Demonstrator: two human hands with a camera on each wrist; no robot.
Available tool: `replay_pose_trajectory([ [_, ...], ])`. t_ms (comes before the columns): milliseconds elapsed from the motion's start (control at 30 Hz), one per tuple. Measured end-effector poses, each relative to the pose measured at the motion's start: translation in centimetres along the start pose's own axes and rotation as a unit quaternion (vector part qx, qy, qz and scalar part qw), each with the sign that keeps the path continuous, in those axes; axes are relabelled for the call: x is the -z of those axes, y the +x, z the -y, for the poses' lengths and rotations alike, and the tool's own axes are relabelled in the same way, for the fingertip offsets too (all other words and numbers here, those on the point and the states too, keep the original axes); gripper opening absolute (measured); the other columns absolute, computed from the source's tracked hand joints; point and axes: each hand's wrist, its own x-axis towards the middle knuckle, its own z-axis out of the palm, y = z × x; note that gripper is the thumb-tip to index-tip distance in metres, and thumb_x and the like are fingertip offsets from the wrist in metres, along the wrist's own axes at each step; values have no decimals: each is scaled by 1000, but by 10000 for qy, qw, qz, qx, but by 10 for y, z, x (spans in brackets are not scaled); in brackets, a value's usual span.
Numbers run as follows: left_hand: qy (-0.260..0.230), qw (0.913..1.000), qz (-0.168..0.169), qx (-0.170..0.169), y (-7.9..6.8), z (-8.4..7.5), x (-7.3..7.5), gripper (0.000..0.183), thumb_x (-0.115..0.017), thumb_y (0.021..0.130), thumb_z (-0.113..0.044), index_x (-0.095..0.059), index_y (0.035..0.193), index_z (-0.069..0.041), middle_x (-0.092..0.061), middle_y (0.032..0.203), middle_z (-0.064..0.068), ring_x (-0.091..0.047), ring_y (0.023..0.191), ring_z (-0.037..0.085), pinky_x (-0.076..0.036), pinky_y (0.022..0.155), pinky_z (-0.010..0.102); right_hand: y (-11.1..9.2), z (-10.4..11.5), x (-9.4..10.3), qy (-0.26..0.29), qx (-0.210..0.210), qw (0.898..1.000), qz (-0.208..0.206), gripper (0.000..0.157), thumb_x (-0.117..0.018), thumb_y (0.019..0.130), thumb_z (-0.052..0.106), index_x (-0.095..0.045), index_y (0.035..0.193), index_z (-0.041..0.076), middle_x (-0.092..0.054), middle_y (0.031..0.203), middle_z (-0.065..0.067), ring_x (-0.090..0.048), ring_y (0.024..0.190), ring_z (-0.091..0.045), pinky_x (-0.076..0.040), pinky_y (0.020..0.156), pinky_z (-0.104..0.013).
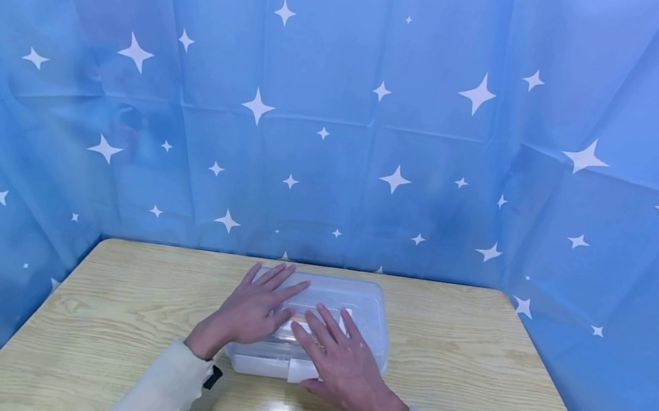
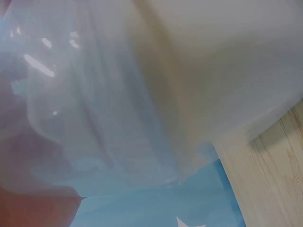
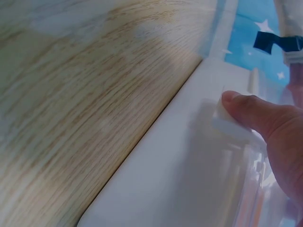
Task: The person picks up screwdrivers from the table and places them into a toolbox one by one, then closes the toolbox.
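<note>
A clear plastic box (image 1: 378, 311) with a white base lies flat near the back middle of the table, its lid down. Through the lid some thin, orange-tinted items show, too unclear to name. My left hand (image 1: 255, 304) spreads straight fingers over the lid's left part. Over the front right lies my right hand (image 1: 344, 369), fingers extended; its thumb (image 3: 255, 112) rests against the box's white front latch (image 3: 232, 127). Blurred translucent plastic (image 2: 94, 94) fills most of the left wrist view, with part of the left hand (image 2: 35, 210) at the lower left.
The box stands on a light wood-grain table (image 1: 459, 364). Behind and on both sides hangs a blue curtain (image 1: 323, 162) with white stars. Black straps (image 1: 213, 377) circle both wrists.
</note>
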Motion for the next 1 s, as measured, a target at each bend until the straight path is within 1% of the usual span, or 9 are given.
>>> replay_pose_trajectory([
  [267, -50, 10000, 13, 5, 0, -2, 1, 50, -40, 105, -40, -41, 152, -24, -27, 162, 11, -23, 150, 33, -7, 120, 61, 0, 0, 0, -64, -24, 10000, 46, 102, -77, 72, 66, -34, 153, 20, -41, 155, -7, -33, 146, -29, -33, 115, -54],
  [633, 8, 10000, 40, 36, 0, -2, 2, 50, -39, 105, -40, -41, 153, -25, -27, 162, 11, -22, 150, 33, -7, 120, 61, 0, 0, -1, -138, 29, 9998, -143, 102, -77, 71, 67, -37, 151, 19, -44, 153, -9, -36, 144, -29, -35, 114, -54],
  [867, 2, 10000, 76, 51, 0, -2, 2, 51, -40, 105, -40, -40, 153, -25, -26, 163, 10, -22, 150, 32, -6, 120, 61, 0, 1, 0, -111, 12, 9999, -96, 101, -78, 71, 66, -37, 151, 19, -44, 153, -8, -36, 144, -29, -35, 114, -54],
  [1000, 10, 10000, 72, 54, 0, -1, 1, 51, -40, 105, -40, -39, 153, -26, -26, 163, 10, -22, 150, 32, -6, 120, 60, 0, 1, -1, -120, 31, 9998, -140, 102, -78, 70, 66, -37, 151, 19, -44, 153, -8, -37, 144, -30, -35, 114, -54],
])
